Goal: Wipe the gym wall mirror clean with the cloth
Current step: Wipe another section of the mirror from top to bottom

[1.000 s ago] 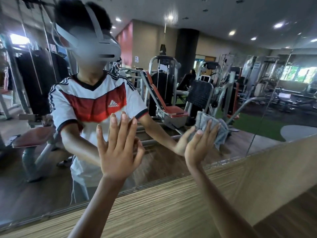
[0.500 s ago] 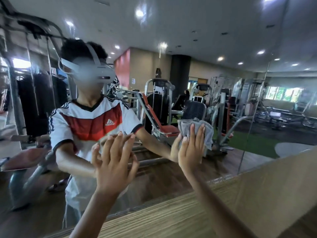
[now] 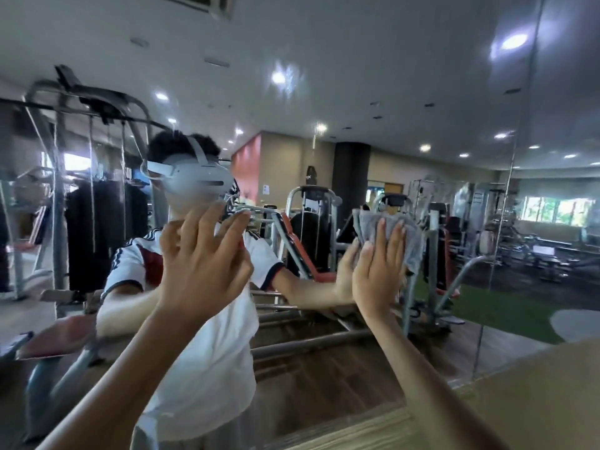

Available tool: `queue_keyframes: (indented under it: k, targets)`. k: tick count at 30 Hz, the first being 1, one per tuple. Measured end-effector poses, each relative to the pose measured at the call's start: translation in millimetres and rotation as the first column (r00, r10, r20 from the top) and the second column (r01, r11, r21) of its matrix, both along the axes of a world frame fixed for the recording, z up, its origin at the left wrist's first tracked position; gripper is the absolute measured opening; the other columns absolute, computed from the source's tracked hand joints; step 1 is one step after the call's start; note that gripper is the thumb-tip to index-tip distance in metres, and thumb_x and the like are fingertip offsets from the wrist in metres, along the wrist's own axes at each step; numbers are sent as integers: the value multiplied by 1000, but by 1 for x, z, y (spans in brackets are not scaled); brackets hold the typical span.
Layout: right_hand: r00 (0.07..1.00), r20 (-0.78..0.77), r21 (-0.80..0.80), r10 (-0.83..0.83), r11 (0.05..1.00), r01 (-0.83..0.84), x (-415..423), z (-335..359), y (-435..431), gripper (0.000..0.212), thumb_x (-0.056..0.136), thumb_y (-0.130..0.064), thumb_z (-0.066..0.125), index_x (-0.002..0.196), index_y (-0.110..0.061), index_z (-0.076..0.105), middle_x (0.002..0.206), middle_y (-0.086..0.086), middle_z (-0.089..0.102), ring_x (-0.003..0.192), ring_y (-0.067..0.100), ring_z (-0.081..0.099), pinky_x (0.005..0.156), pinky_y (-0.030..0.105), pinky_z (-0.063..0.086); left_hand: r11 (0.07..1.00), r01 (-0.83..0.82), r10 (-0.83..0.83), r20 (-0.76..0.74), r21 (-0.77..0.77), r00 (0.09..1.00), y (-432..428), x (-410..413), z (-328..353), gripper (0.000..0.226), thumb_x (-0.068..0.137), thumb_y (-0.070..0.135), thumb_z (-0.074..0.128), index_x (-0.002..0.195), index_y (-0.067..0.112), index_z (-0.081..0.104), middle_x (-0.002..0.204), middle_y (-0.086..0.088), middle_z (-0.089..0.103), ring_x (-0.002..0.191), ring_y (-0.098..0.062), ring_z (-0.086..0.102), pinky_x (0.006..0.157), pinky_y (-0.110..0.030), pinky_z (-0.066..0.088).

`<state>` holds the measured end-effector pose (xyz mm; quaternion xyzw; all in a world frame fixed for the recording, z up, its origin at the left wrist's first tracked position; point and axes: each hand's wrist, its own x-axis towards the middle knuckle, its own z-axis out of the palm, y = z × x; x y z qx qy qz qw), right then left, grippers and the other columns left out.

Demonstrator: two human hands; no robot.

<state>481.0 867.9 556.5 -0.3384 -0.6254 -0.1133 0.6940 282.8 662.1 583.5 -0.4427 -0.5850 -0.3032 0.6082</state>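
Mirror: the big wall mirror (image 3: 324, 76) filled most of the picture and showed the gym room in it
Cloth: the grey cloth (image 3: 413, 245) was a little right of the middle, flat on the glass, and its edges stuck out above and to the right of the fingers
Right hand: the right hand (image 3: 378, 274) was there too, with fingers straight and close together, and it pushed the cloth onto the mirror (it was not curled round it)
Left hand: the left hand (image 3: 201, 264) was up near the middle, with fingers spread wide and a bit bent, and it held nothing; I could not tell if it touched the glass
In the mirror: a white shirt (image 3: 207, 368) with red on it and grey gym machines (image 3: 311, 235) showed
Below: a light wooden wall (image 3: 535, 401) ran under the mirror at the lower right
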Motion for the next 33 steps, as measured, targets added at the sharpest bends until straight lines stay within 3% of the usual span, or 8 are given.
queue_keyframes:
  k: [4, 11, 13, 17, 23, 27, 30, 33]
  targets:
    - [1000, 7, 129, -22, 991, 21, -34, 76, -25, 54, 106, -36, 21, 150, -12, 41, 159, 15, 33, 149, 26, 27, 122, 43, 19, 999, -25, 25, -3, -35, 1000, 6, 7, 44, 54, 84, 38, 55, 133, 16, 60, 137, -18, 48, 126, -34, 37, 100, -51, 23]
    - [841, 507, 475, -190, 875, -89, 21, 30, 14, 49, 109, -33, 23, 156, -19, 25, 165, 7, 17, 152, 23, 20, 124, 38, 15, 999, -34, 33, -89, -11, 995, 6, -1, 91, 51, 85, 38, 57, 128, 10, 62, 133, -21, 55, 122, -36, 43, 96, -54, 29]
    - [891, 426, 424, -156, 905, -44, 29, 38, 27, 49, 109, -33, 21, 155, -17, 26, 165, 7, 18, 153, 21, 16, 125, 37, 9, 999, -36, 33, -112, -19, 993, 2, -4, 101, 51, 86, 39, 55, 127, 10, 62, 131, -21, 55, 121, -36, 44, 96, -53, 29]
    - [992, -110, 220, 63, 975, -37, -15, 124, -2, 60, 109, -43, 17, 148, -4, 41, 157, 20, 32, 147, 35, 28, 124, 33, 0, 996, -65, 57, -131, -54, 990, 2, -2, 130, 54, 88, 42, 46, 128, 8, 60, 130, -21, 54, 120, -36, 44, 96, -52, 28]
    - [963, 240, 369, -123, 929, 27, -41, 161, -20, 50, 109, -34, 23, 157, -19, 27, 165, 8, 18, 153, 21, 13, 125, 34, 2, 995, -96, 91, -148, -26, 985, 7, -1, 171, 59, 86, 43, 43, 130, 6, 58, 133, -22, 53, 120, -38, 47, 98, -51, 24]
    - [886, 430, 524, -177, 847, -85, -13, 120, 0, 50, 108, -33, 22, 156, -19, 27, 165, 8, 18, 153, 21, 17, 124, 38, 15, 989, -135, 125, -148, -62, 981, 10, -9, 175, 73, 93, 52, 32, 149, 6, 41, 159, -26, 27, 148, -39, 26, 117, -55, 11]
    - [950, 288, 470, -125, 882, -27, 9, 126, 26, 50, 109, -31, 23, 152, -9, 37, 163, 10, 24, 152, 27, 20, 119, 54, 27, 981, -176, 163, -143, -82, 976, 14, -8, 172, 77, 96, 54, 25, 154, 5, 30, 163, -25, 14, 153, -36, 12, 121, -56, 6]
    - [999, -15, 313, 34, 949, -28, -2, 186, 25, 52, 107, -31, 30, 153, -6, 34, 165, -11, 15, 150, 4, 8, 125, 45, 9, 980, -188, 178, -135, -65, 975, 16, -6, 172, 77, 97, 55, 24, 155, 4, 25, 163, -25, 13, 153, -36, 10, 122, -58, 10]
